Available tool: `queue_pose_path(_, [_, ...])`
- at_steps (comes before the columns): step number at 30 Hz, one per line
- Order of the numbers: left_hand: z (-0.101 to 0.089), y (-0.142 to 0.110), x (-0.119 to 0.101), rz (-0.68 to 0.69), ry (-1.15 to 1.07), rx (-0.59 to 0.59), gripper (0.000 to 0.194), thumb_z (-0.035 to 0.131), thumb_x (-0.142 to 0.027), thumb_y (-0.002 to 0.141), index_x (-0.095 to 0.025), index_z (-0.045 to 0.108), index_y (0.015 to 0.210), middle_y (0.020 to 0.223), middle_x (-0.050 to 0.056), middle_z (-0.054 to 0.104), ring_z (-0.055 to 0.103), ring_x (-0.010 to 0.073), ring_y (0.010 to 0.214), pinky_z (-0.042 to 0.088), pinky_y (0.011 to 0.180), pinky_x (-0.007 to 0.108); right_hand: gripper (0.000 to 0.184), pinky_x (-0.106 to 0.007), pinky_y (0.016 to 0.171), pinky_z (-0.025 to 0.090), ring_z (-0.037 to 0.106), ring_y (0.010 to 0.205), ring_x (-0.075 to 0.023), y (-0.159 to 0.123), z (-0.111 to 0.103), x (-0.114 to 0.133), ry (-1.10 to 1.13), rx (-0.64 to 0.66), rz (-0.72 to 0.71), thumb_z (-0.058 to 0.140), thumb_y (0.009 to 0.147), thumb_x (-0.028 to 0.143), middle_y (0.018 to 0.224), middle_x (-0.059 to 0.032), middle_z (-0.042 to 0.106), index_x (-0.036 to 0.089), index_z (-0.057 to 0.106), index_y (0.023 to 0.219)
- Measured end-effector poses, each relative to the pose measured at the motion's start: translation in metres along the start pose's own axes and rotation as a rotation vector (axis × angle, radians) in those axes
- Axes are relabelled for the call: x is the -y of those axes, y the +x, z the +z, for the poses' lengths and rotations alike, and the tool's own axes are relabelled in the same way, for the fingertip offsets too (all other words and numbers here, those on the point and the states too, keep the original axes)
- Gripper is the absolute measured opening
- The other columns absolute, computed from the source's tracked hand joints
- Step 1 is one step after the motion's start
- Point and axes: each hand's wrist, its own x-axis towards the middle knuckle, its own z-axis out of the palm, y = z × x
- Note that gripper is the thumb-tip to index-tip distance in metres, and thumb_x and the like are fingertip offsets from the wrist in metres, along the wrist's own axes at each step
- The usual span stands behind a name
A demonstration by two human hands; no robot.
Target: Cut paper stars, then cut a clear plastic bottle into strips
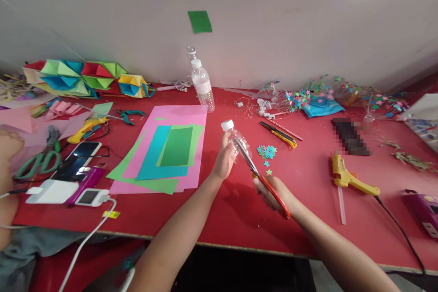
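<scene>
Two bare hands are at work above the red table point(236, 232). The left hand point(224, 160) is closed around a white-capped clear plastic bottle point(245, 140), raised off the tabletop near the front edge; the right hand point(285, 192) is clamped on the handles of red-handled scissors point(278, 200), their blades against the plastic. I'd judge that bottle very light, thin-walled and springy, a bit slippery, and apt to buckle if squeezed; the firm neck just under the cap looks the best hold. The scissors look stiffer and heavier, best taken by the loops.

I count one bottle in hand, two clear bottles point(203, 86) by the wall, one yellow-handled utility knife point(285, 137) and one green-handled pair of scissors point(41, 163). The star sequins point(267, 151) overlap too much to count.
</scene>
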Motion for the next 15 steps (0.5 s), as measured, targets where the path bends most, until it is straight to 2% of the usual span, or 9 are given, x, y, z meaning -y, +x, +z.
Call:
queue_pose_path(4, [0.0018, -0.001, 0.003, -0.011, -0.006, -0.003, 0.049, 0.067, -0.054, 0.077, -0.027, 0.052, 0.114, 0.117, 0.006, 0.061, 0.06, 0.0264, 0.115, 0.045, 0.102, 0.047, 0.055, -0.019, 0.036, 0.03, 0.036, 0.035, -0.0066, -0.0003, 0.0001, 0.001, 0.018, -0.013, 0.038, 0.049, 0.084, 0.072, 0.046, 0.0081, 0.035, 0.021, 0.043, 0.065])
queue_pose_path(11, [0.002, -0.0016, 0.0027, -0.002, -0.021, 0.002, 0.049, 0.067, -0.055, 0.078, -0.027, 0.051, 0.115, 0.1, 0.003, 0.062, 0.064, 0.0248, 0.106, 0.049, 0.098, 0.047, 0.052, -0.02, 0.035, 0.026, 0.032, 0.032, -0.0053, -0.0016, 0.0025, 0.0029, -0.009, -0.029, 0.009, 0.051, 0.086, 0.067, 0.042, 0.0089, 0.034, 0.022, 0.04, 0.063])
queue_pose_path(15, [0.0003, -0.0008, 0.0042, 0.0, -0.011, -0.01, 0.052, 0.068, -0.055, 0.077, -0.027, 0.051, 0.117, 0.107, 0.004, 0.063, 0.062, 0.0261, 0.11, 0.047, 0.101, 0.048, 0.053, -0.02, 0.034, 0.027, 0.033, 0.03, -0.0059, -0.0027, 0.0028, 0.0059, 0.018, -0.011, 0.022, 0.049, 0.085, 0.069, 0.041, 0.0089, 0.035, 0.022, 0.041, 0.063])
